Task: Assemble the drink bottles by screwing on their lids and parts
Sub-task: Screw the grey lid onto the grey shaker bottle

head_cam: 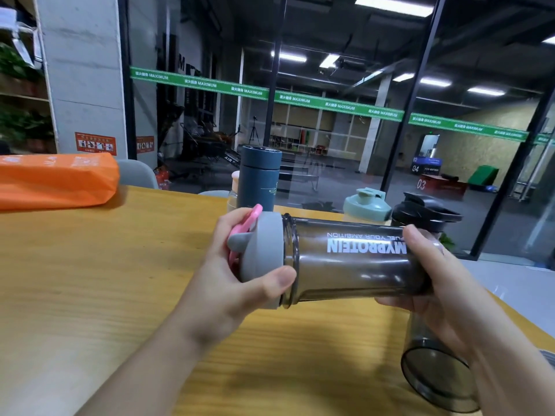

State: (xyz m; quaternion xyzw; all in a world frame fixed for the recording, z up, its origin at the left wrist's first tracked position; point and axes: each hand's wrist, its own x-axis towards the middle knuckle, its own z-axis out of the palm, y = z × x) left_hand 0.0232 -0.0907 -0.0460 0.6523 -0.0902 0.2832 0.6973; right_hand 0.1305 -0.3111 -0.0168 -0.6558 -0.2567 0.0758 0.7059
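Grey lid [264,253], smoky bottle [354,262]

Orange bag [57,180] on wooden table [105,280] (far-left corner).

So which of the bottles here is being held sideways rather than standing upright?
The smoky MYPROTEIN shaker, held horizontally between the left hand and right hand. The dark blue flask, green-lidded bottle and black-lidded bottle stand upright.

Bright ceiling strip lights [289,57] glare off the glass wall [330,130]; edges bend, wide-angle; table's [90,280] near grain smeared soft.
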